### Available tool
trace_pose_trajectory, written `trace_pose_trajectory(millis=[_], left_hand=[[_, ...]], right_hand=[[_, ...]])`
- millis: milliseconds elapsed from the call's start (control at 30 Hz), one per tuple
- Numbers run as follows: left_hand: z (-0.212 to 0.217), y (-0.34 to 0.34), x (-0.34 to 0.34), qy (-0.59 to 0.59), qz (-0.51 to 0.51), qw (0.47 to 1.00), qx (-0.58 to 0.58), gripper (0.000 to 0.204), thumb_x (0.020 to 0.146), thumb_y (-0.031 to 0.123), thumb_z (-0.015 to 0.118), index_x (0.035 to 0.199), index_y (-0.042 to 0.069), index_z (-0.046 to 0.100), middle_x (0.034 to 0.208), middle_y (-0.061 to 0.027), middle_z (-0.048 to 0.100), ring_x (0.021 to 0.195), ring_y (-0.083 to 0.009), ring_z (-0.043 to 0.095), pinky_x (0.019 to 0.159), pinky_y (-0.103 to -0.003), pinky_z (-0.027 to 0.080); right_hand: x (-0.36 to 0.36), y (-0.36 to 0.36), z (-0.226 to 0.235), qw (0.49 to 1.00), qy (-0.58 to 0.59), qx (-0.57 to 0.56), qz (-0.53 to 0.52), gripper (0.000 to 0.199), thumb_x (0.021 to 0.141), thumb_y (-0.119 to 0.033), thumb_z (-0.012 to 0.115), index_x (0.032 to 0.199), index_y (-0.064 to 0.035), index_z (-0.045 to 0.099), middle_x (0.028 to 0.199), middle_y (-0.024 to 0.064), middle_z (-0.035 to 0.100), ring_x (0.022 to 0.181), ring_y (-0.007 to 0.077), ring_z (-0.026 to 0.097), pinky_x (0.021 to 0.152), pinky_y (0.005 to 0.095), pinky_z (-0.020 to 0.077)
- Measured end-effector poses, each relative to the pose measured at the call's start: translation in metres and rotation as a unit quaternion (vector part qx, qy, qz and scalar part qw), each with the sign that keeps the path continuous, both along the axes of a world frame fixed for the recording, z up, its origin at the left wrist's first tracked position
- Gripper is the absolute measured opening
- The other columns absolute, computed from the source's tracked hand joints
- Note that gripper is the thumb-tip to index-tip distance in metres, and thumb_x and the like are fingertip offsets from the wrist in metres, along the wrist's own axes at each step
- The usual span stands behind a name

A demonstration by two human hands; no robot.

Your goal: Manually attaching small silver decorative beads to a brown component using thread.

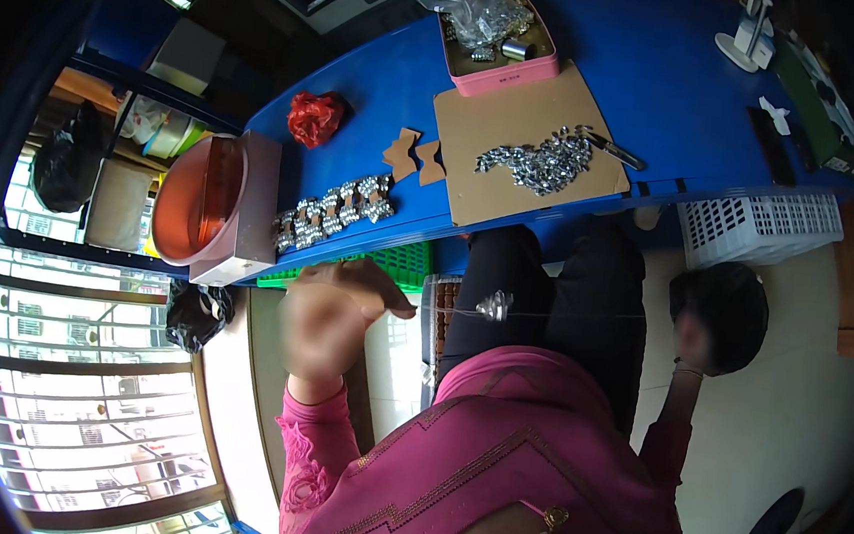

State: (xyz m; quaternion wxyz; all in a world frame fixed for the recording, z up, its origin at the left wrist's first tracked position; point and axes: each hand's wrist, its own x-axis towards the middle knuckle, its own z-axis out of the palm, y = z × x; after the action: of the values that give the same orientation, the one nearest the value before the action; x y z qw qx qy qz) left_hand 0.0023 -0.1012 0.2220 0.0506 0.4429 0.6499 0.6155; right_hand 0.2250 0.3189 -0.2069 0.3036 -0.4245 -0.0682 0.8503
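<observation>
A thin thread point(594, 314) stretches nearly level across my lap, with a small cluster of silver beads point(494, 305) on it. My left hand point(338, 315) is raised in front of the table's left part, its fingers pinched around the thread's left end. Far to the right, my right hand point(692, 346) is closed at the thread's other end, in front of a black plastic bag point(735, 306); its fingers are blurred. Loose silver beads point(541, 161) lie heaped on a cardboard sheet point(478, 196), beside a dark pen-like tool point(614, 149).
On the blue table point(392, 74) are bundled silver bead strands point(336, 212), a red plastic bag point(315, 120) and a pink tin point(507, 81). An orange-lined tub point(177, 197) stands left. A white basket point(761, 231) and green crate point(407, 263) sit below the table edge.
</observation>
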Motion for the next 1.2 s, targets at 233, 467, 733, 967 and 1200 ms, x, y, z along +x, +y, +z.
trace_pose_trajectory(millis=[233,467,733,967,1200], left_hand=[[-0.017,0.005,-0.01,0.109,-0.075,0.982,-0.133,0.016,0.083,0.01,0.057,0.087,-0.005,0.056,0.081,-0.0144,0.064,0.065,-0.0152,0.061,0.056,-0.024,0.048],[-0.036,-0.011,-0.025,-0.087,0.047,0.992,-0.074,0.02,0.086,0.007,0.054,0.101,-0.007,0.052,0.086,-0.0108,0.064,0.072,-0.0086,0.058,0.056,-0.018,0.042],[-0.057,-0.002,-0.035,0.02,0.143,0.98,-0.135,0.016,0.086,-0.001,0.05,0.101,-0.005,0.052,0.085,-0.008,0.063,0.066,-0.0057,0.052,0.057,-0.018,0.041],[-0.07,-0.009,-0.05,-0.05,0.163,0.98,-0.106,0.011,0.085,-0.001,0.052,0.095,-0.005,0.054,0.084,-0.007,0.063,0.069,-0.0059,0.053,0.06,-0.02,0.043],[-0.096,-0.014,-0.06,-0.027,0.165,0.978,-0.126,0.009,0.085,0.002,0.052,0.089,-0.005,0.054,0.082,-0.008,0.064,0.067,-0.0095,0.056,0.06,-0.022,0.044]], right_hand=[[-0.011,0.004,0.027,0.999,0.036,0.028,-0.006,0.014,0.079,0.002,0.049,0.065,0.0011,0.051,0.061,0.0072,0.053,0.06,0.0142,0.054,0.094,0.0426,0.0409],[0.002,0.012,0.02,0.999,0.029,0.022,-0.02,0.016,0.079,0.001,0.05,0.064,-0.0006,0.051,0.06,0.0058,0.054,0.058,0.0128,0.053,0.094,0.0412,0.0403],[0.067,0.051,-0.027,0.997,0.021,0.039,-0.063,0.017,0.079,-0.004,0.052,0.062,-0.0058,0.052,0.055,0.0019,0.053,0.053,0.0123,0.053,0.089,0.04,0.0425],[0.142,0.075,-0.05,0.993,-0.093,0.072,0.005,0.02,0.077,-0.013,0.052,0.058,-0.0109,0.051,0.05,0.0008,0.049,0.049,0.0136,0.05,0.066,0.0334,0.0471],[0.181,0.073,0.007,0.941,-0.277,0.043,-0.189,0.02,0.079,-0.01,0.047,0.064,-0.0095,0.034,0.052,0.0043,0.034,0.047,0.013,0.031,0.045,0.034,0.0362]])
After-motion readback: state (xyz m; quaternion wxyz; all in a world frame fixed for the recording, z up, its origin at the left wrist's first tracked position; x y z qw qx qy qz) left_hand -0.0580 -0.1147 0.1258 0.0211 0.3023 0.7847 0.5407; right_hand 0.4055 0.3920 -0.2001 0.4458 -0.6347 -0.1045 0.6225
